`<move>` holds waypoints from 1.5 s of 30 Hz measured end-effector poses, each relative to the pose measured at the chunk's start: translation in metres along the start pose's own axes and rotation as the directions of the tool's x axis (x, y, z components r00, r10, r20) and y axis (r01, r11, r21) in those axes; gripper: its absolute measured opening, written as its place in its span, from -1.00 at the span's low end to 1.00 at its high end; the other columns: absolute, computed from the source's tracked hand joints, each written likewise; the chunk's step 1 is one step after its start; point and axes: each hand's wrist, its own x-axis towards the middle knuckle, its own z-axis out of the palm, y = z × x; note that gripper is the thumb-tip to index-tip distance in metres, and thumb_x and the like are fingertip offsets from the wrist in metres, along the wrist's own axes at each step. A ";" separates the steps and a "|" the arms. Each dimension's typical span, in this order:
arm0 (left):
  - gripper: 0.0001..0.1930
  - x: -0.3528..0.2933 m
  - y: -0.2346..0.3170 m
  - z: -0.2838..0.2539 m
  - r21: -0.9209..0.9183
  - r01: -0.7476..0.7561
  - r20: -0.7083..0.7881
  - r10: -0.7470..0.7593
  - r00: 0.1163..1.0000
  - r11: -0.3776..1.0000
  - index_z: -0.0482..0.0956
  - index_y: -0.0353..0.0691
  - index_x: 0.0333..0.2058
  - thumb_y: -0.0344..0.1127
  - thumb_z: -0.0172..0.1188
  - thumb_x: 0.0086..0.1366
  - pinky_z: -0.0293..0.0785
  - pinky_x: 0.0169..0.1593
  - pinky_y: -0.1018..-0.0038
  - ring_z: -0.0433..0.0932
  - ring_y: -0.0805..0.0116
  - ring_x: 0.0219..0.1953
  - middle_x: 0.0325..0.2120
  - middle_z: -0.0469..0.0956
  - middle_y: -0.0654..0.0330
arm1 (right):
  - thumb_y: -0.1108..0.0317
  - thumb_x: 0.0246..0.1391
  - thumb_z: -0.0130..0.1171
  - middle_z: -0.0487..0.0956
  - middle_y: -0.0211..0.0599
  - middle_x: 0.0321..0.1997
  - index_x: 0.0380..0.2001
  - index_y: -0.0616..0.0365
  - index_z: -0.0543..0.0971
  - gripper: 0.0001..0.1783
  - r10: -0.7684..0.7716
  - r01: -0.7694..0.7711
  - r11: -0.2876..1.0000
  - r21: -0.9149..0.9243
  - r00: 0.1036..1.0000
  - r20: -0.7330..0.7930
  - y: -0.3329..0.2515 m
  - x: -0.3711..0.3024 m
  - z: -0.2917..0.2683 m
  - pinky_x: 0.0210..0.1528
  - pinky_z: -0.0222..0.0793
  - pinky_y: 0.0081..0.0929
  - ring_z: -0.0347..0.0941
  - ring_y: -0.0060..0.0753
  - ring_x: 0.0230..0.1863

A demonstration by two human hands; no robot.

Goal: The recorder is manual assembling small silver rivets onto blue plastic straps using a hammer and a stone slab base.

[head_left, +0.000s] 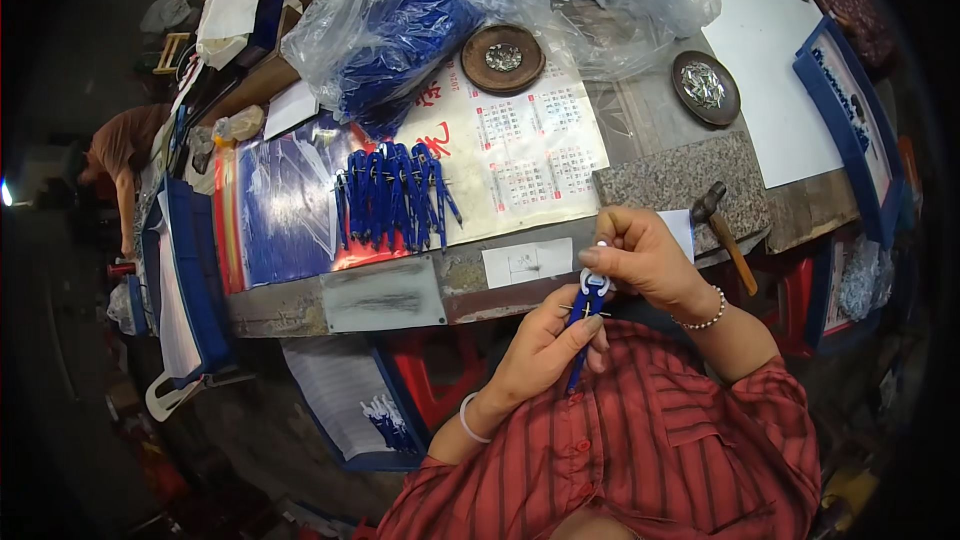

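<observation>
In front of my chest, my left hand (540, 348) is closed round the blue legs of a small two-legged piece (577, 372) that looks like a drawing compass. Thin metal pins stick out crosswise from its legs. Its head is a white rounded part (594, 281). My right hand (645, 258) pinches at the top of this white head, fingertips pressed together. Whether a separate small part sits between them is hidden. On the bench to the left lies a row of similar blue pieces (385, 202) with metal pins across them.
A hammer (712, 205) rests on a stone slab (665, 180). Two round dishes (478, 75) (688, 105) hold small metal parts. Plastic bags (390, 40) of blue parts lie at the back. Blue trays (200, 280) flank the bench; a lower tray (340, 405) holds white-headed blue pieces.
</observation>
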 end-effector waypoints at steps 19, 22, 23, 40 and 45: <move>-0.54 0.009 0.006 -0.001 0.058 -0.027 -0.010 0.028 1.000 0.998 0.05 -0.33 0.19 -0.35 -0.06 0.40 0.45 -0.40 0.57 0.49 0.45 -0.53 -0.44 0.44 0.15 | 0.28 0.13 0.19 0.39 -0.62 -0.62 -0.44 0.12 0.46 -0.82 -0.023 0.025 0.998 0.050 0.998 -0.055 0.011 0.002 -0.001 -0.69 -0.03 -0.80 0.14 -0.87 -0.68; -0.52 0.010 0.007 -0.001 0.058 -0.029 -0.010 0.030 1.000 0.998 0.03 -0.33 0.20 -0.35 -0.06 0.40 0.45 -0.41 0.56 0.49 0.45 -0.54 -0.44 0.44 0.15 | 0.27 0.14 0.19 0.38 -0.65 -0.61 -0.44 0.14 0.49 -0.81 -0.003 0.007 0.997 0.079 0.999 -0.053 0.013 0.001 -0.004 -0.66 -0.02 -0.80 0.16 -0.87 -0.65; -0.52 0.010 0.007 0.000 0.061 -0.031 -0.005 0.031 0.999 0.998 0.02 -0.33 0.21 -0.36 -0.07 0.40 0.45 -0.41 0.56 0.49 0.45 -0.54 -0.44 0.43 0.15 | 0.26 0.14 0.19 0.38 -0.65 -0.61 -0.44 0.14 0.48 -0.80 -0.006 0.011 0.995 0.099 0.999 -0.051 0.015 0.001 -0.005 -0.67 -0.03 -0.80 0.16 -0.87 -0.66; -0.50 0.011 0.005 0.003 0.032 -0.002 -0.036 0.003 0.999 0.999 -0.02 -0.31 0.23 -0.39 -0.08 0.39 0.45 -0.43 0.57 0.47 0.46 -0.56 -0.44 0.42 0.14 | 0.29 0.18 0.13 0.37 -0.59 -0.64 -0.50 0.10 0.40 -0.78 -0.030 0.033 0.995 0.093 0.999 -0.037 0.019 0.004 -0.007 -0.72 -0.08 -0.78 0.08 -0.84 -0.72; -0.50 0.010 0.005 0.004 0.035 -0.009 -0.033 0.010 0.999 0.999 -0.02 -0.30 0.23 -0.40 -0.08 0.39 0.44 -0.43 0.58 0.47 0.46 -0.56 -0.44 0.42 0.14 | 0.29 0.18 0.12 0.37 -0.59 -0.63 -0.49 0.09 0.40 -0.79 -0.044 0.048 0.995 0.092 0.998 -0.049 0.021 0.003 -0.006 -0.71 -0.08 -0.78 0.08 -0.84 -0.71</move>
